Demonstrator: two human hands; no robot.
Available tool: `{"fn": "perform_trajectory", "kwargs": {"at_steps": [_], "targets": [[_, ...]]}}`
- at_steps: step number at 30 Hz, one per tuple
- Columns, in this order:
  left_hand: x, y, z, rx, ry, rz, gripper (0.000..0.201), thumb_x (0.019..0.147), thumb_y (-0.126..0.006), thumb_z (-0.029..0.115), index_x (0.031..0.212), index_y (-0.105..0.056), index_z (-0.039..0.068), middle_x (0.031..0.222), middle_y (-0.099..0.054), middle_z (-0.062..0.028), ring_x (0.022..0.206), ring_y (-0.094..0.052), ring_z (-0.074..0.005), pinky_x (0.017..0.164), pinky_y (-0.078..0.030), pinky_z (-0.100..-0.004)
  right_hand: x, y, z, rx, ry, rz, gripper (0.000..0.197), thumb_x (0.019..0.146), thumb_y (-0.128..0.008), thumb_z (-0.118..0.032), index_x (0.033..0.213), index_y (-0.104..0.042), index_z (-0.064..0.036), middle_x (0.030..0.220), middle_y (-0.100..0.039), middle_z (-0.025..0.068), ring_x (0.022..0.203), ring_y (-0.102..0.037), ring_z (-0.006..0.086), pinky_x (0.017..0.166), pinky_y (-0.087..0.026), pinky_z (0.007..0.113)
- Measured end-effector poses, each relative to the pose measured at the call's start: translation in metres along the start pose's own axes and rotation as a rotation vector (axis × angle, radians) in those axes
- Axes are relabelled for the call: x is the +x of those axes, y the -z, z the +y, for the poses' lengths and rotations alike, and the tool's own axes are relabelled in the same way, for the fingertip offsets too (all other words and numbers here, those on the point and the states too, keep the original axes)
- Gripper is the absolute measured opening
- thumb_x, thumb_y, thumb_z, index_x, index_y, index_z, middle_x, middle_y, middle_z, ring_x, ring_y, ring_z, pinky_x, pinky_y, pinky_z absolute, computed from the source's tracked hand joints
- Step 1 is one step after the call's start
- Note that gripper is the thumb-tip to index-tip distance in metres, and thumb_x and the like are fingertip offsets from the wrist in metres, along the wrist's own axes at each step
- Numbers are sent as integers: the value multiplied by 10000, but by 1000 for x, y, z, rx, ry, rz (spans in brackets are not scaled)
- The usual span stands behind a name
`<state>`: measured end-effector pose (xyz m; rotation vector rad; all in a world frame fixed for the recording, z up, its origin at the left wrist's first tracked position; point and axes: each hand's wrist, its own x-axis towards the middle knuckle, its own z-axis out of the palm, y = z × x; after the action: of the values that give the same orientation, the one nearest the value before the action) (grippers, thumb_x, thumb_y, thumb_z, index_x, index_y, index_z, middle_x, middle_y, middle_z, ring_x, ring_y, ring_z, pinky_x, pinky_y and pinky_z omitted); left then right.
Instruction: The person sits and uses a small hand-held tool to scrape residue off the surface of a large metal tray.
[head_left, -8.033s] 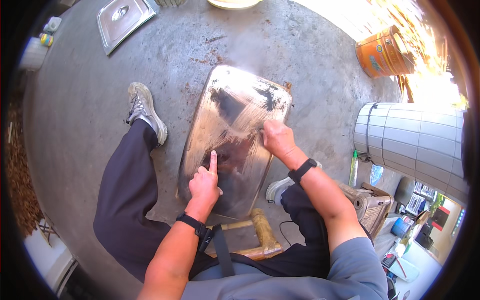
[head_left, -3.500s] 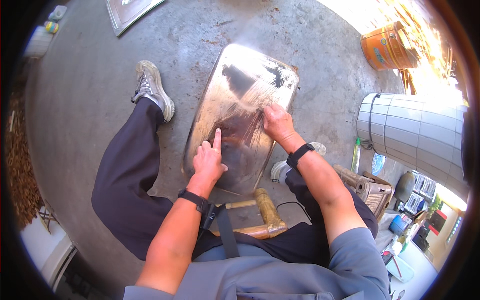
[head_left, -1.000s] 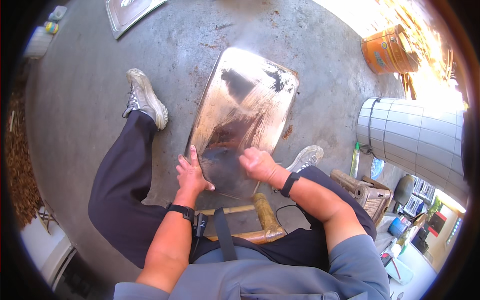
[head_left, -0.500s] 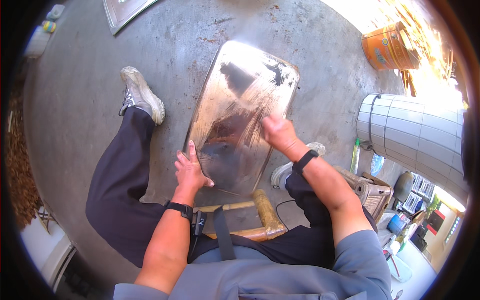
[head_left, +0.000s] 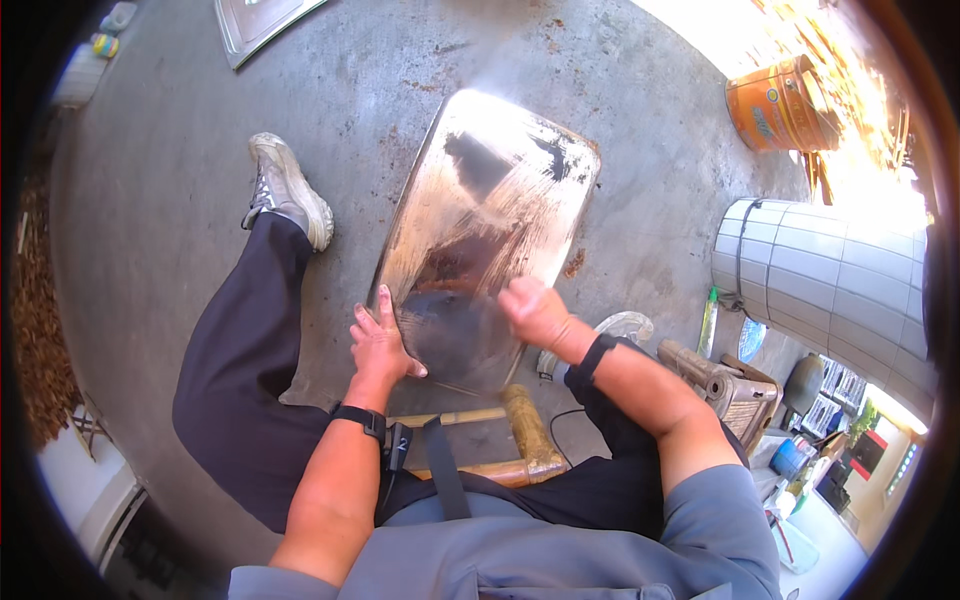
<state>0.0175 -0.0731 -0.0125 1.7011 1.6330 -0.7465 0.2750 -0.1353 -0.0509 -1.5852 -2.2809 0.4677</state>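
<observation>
A rectangular metal tray (head_left: 540,215) with rounded corners lies aslant on the floor before me. Dark, sooty patches and pale streaks cover its face. My left hand (head_left: 380,340) rests at the tray's near left edge with its fingers spread, holding nothing. Over the near right part of the tray, my right hand (head_left: 537,312) is closed in a fist. Whatever it may hold is hidden beneath the fingers.
A bamboo stool frame (head_left: 525,435) stands just below the tray, between my legs. To the right are a white-tiled round pillar (head_left: 820,260), an orange bucket (head_left: 780,105) and a wooden chair-like piece (head_left: 725,385). Another metal tray (head_left: 255,25) lies far left.
My right fist has moved nearer to me and slightly left across the tray. My left hand stays at the tray's edge.
</observation>
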Motion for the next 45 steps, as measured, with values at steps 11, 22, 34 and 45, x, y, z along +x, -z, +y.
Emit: {"fn": "perform_trajectory", "kwargs": {"at_steps": [11,22,34,45], "targets": [[2,0,2,26,30,-23,1521,412,-951,303,1507,103,252,1506,-92,-303,1309,-315,-438,992,-415,-514,-3,-2,-22,46,-45,-86,138,598,-618,-99,692,-516,-98,683,-482,81,663,-554,277,563,-501,389],[4,-5,1,15,21,-11,1568,354,-963,283,1505,99,191,1465,-131,-332,1292,-312,-484,1002,-412,-510,33,38,65,108,-742,89,178,871,-557,-176,857,-551,2,838,-627,261,800,-603,453,729,-478,531],[1,-4,1,10,5,2,1517,403,-954,305,1508,84,254,1492,-108,-311,1292,-323,-452,968,-426,-539,25,5,15,28,-562,-117,77,796,-512,-61,852,-552,-25,816,-614,220,761,-631,410,664,-518,505],[0,2,3,-3,0,-16,1532,388,-958,293,1506,88,242,1484,-119,-309,1291,-325,-451,984,-417,-526,30,26,46,-154,-318,240,87,721,-543,-16,802,-551,-47,821,-547,137,827,-567,349,718,-502,440]]}}
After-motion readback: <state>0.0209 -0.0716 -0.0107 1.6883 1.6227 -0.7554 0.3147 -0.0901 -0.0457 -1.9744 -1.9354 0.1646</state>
